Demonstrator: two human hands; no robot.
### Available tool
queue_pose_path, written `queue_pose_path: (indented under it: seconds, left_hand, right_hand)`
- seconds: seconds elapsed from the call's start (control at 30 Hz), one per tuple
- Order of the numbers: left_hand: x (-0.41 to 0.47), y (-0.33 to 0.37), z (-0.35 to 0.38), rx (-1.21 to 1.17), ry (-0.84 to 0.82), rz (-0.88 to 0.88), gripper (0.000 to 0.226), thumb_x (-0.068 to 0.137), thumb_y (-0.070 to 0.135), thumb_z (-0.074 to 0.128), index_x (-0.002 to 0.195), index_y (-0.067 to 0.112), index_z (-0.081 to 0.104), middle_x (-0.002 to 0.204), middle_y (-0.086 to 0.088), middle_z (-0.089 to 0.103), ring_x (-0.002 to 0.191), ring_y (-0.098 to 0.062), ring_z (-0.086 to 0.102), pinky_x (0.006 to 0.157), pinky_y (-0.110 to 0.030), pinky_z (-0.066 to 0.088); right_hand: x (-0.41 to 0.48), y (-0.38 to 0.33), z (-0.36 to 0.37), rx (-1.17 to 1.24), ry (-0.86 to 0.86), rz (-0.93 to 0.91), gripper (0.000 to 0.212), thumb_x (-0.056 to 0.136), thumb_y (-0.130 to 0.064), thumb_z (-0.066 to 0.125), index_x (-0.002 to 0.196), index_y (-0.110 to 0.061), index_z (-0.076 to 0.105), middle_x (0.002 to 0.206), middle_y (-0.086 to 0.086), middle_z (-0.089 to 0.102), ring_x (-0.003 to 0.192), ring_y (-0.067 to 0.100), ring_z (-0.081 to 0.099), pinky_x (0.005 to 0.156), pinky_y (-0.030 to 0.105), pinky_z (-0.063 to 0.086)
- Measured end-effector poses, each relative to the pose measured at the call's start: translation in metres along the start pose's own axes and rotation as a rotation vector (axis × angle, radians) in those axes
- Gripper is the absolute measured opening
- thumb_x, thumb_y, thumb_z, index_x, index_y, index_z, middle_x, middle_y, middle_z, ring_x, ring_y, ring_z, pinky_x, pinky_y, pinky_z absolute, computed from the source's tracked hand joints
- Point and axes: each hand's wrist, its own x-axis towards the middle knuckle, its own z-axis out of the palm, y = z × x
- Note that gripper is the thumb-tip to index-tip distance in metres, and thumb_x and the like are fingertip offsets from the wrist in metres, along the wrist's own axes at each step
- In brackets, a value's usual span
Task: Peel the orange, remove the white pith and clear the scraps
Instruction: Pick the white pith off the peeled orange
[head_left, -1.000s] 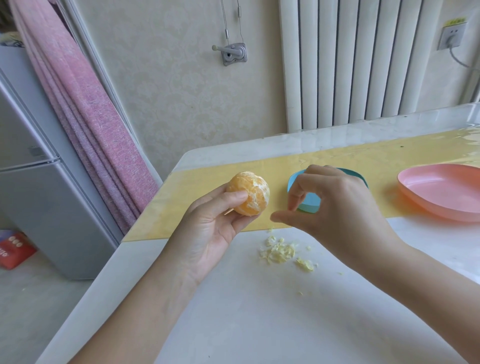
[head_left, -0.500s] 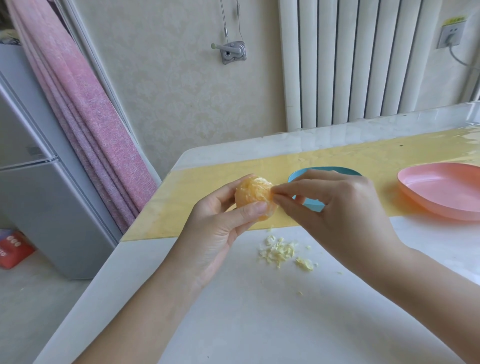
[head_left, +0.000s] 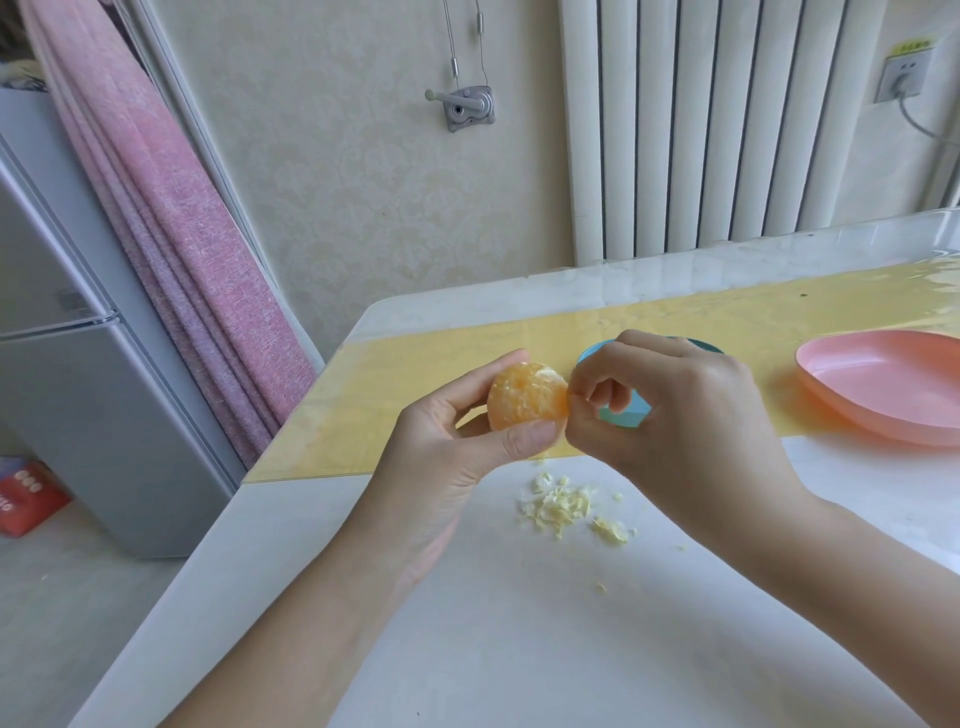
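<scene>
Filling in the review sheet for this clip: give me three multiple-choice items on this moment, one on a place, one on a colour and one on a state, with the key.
1. Where does the heap of pith scraps lie?
A. on the white tabletop
B. in the blue dish
C. on the floor

2. What colour is the dish at the right edge?
A. green
B. pink
C. black

3. In what state is the orange held in the left hand?
A. unpeeled
B. cut in halves
C. peeled and whole

Key: 1 A, the scraps sit on the bare white surface; 2 B, its rim and bowl are pink; 3 C, no rind shows, only pale flesh with traces of pith.
</scene>
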Motion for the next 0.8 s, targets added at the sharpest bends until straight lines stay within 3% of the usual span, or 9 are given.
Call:
queue_pose_path:
  seconds: [0.07, 0.17, 0.27, 0.4, 0.53, 0.67, 0.8]
  left_hand:
    - [0.0, 0.002, 0.0, -0.029, -0.009, -0.003, 0.067, 0.052, 0.01, 0.086, 0.117, 0.019, 0.07, 0.113, 0.002, 0.071, 0.104, -0.014, 0.066, 0.088, -0.025, 0.054]
    - [0.001, 0.002, 0.0, -0.092, -0.025, -0.001, 0.058, 0.061, 0.001, 0.075, 0.117, 0.017, 0.069, 0.109, 0.0, 0.071, 0.101, -0.012, 0.066, 0.081, -0.02, 0.053]
    - [0.002, 0.002, -0.001, -0.15, -0.048, -0.003, 0.054, 0.065, -0.001, 0.07, 0.116, 0.016, 0.069, 0.108, -0.003, 0.07, 0.101, -0.013, 0.066, 0.081, -0.021, 0.054]
    - [0.004, 0.004, -0.003, -0.252, -0.066, -0.022, 0.052, 0.069, -0.001, 0.065, 0.119, 0.01, 0.066, 0.111, -0.009, 0.068, 0.102, -0.019, 0.066, 0.088, -0.028, 0.055]
    - [0.004, 0.009, -0.005, -0.333, -0.098, -0.056, 0.037, 0.077, 0.006, 0.061, 0.113, 0.002, 0.066, 0.112, -0.015, 0.068, 0.103, -0.024, 0.066, 0.09, -0.032, 0.055]
    - [0.002, 0.011, -0.003, -0.378, -0.104, -0.101, 0.026, 0.081, 0.015, 0.059, 0.101, 0.006, 0.075, 0.12, -0.019, 0.065, 0.108, -0.028, 0.064, 0.088, -0.036, 0.057]
    - [0.0, 0.013, -0.002, -0.336, -0.13, -0.104, 0.023, 0.081, 0.015, 0.067, 0.101, 0.007, 0.075, 0.112, -0.017, 0.069, 0.101, -0.026, 0.067, 0.082, -0.031, 0.057]
  right_hand:
    - [0.001, -0.001, -0.001, 0.11, -0.021, 0.084, 0.004, 0.068, -0.017, 0.062, 0.065, -0.019, 0.063, 0.06, -0.01, 0.055, 0.056, 0.012, 0.052, 0.057, 0.022, 0.042]
    - [0.002, -0.004, -0.004, 0.238, -0.062, 0.185, 0.011, 0.07, -0.011, 0.07, 0.064, -0.018, 0.065, 0.06, -0.008, 0.06, 0.065, 0.01, 0.058, 0.061, 0.015, 0.044]
    - [0.003, -0.005, -0.006, 0.343, -0.094, 0.284, 0.014, 0.072, -0.011, 0.069, 0.062, -0.02, 0.067, 0.059, -0.009, 0.062, 0.063, 0.004, 0.058, 0.06, 0.008, 0.04]
    - [0.005, -0.002, -0.008, 0.525, -0.151, 0.37, 0.012, 0.079, -0.016, 0.068, 0.07, -0.023, 0.071, 0.069, -0.01, 0.069, 0.069, 0.004, 0.063, 0.067, 0.011, 0.045]
    - [0.006, 0.0, -0.008, 0.633, -0.181, 0.341, 0.013, 0.09, -0.016, 0.062, 0.086, -0.021, 0.073, 0.079, -0.007, 0.072, 0.075, 0.009, 0.066, 0.077, 0.026, 0.052]
    - [0.004, -0.001, -0.01, 0.554, -0.166, 0.22, 0.012, 0.08, -0.025, 0.073, 0.092, -0.027, 0.072, 0.085, -0.013, 0.069, 0.081, 0.008, 0.065, 0.075, 0.013, 0.046]
    - [0.001, 0.0, -0.007, 0.373, -0.152, 0.026, 0.028, 0.076, -0.029, 0.076, 0.103, -0.022, 0.069, 0.095, -0.01, 0.06, 0.083, 0.009, 0.061, 0.074, 0.014, 0.045]
